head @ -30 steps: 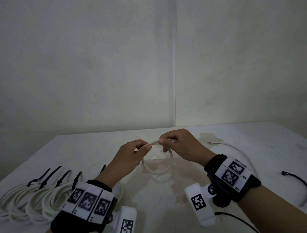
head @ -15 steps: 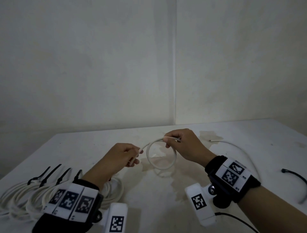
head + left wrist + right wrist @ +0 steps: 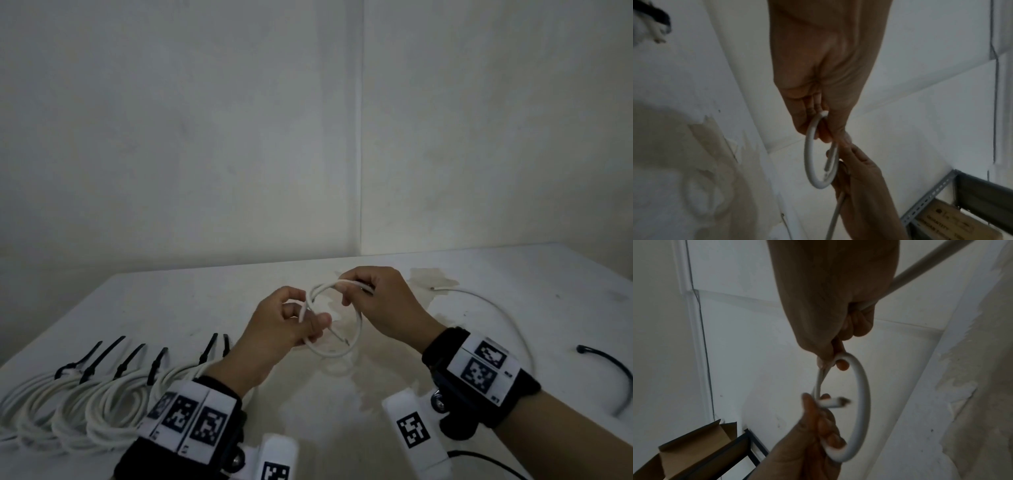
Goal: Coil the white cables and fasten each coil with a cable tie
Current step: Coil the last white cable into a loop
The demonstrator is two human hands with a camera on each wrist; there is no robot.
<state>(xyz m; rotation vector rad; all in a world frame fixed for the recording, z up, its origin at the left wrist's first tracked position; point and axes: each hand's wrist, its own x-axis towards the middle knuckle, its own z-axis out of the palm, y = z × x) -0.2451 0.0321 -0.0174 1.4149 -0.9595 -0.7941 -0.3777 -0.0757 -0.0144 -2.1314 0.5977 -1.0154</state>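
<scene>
Over the middle of the white table (image 3: 445,442), both hands worked a white cable (image 3: 356,337) held just above the top. The left hand (image 3: 284,325), which half a sec earlier sat lower and apart from the loop, had come up against it; thumb & fingers were curled round the loop's left side, w/ the cut cable end poking out past the thumb toward the right. The right hand (image 3: 380,301) pinched the loop's top, fingers curled, about where it was before. The loop looked tighter, w/ two strands now crossing at the top left. The cable's free length trailed off the right hand in a wide arc across the table, its far end (image 3: 433,288) lying near the back edge by a stained patch.

Room to move: bare tabletop in front of and behind the hands. At the left front, a row of finished coils (image 3: 78,407), each w/ a black tie (image 3: 102,356) sticking up, lay close by the left wrist. One loose black cable tie (image 3: 620,380) lay at the right edge.

Wrist views showed a cardboard box (image 3: 694,451), flaps open, on a metal rack; its contents couldn't be seen.
</scene>
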